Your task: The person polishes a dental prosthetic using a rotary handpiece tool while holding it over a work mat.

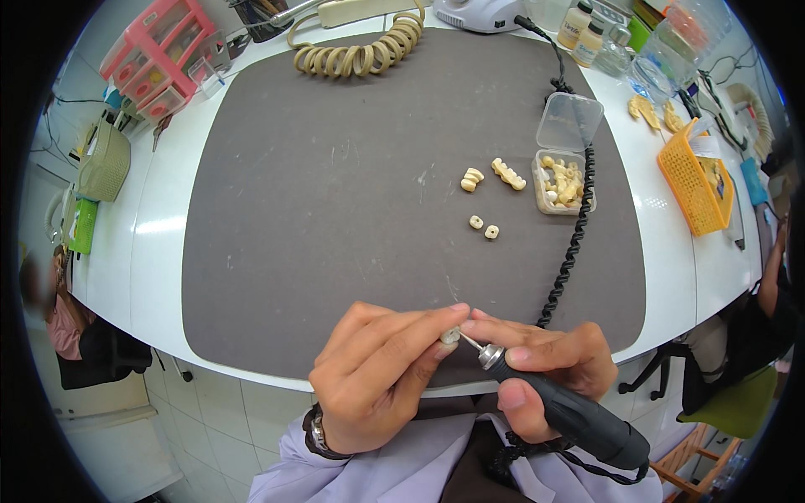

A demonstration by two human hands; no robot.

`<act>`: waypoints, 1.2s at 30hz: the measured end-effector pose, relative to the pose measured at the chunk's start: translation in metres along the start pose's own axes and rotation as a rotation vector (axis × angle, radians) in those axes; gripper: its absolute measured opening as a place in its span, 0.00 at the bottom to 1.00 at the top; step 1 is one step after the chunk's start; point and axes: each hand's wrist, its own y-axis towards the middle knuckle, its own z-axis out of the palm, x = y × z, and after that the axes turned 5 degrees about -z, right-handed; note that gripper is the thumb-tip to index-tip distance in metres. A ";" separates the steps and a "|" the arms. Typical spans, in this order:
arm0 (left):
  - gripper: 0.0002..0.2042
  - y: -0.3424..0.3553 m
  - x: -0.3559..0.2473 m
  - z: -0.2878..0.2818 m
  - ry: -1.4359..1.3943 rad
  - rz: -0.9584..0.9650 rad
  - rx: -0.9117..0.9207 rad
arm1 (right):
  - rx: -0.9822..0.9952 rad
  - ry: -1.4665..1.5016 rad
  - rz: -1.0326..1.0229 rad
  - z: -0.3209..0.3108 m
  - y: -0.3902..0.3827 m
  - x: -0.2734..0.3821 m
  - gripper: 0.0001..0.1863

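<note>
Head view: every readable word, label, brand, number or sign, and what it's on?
Left bottle: large label print, not copied here.
Right bottle: label print, likewise not copied; its small print is too small to read.
Handpiece: no readable text.

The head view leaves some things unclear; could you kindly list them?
In the head view:
Tooth-shaped piece: far side hidden by the left hand.
Bur: tip too small to judge contact.
Plastic box: right side partly covered by black coiled cord.
White machine: cut off by upper edge.
</note>
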 end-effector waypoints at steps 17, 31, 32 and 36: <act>0.19 -0.001 0.003 -0.002 0.020 0.026 0.021 | 0.162 -0.092 -0.034 -0.008 0.000 -0.003 0.15; 0.18 -0.002 0.003 -0.002 0.010 0.013 0.020 | 0.186 -0.079 -0.082 -0.010 -0.001 -0.006 0.15; 0.18 -0.001 0.003 -0.002 0.011 0.019 0.017 | 0.182 -0.085 -0.074 -0.010 -0.001 -0.005 0.14; 0.18 0.000 0.003 -0.001 0.017 0.028 0.015 | 0.168 -0.108 -0.057 -0.009 0.000 -0.002 0.14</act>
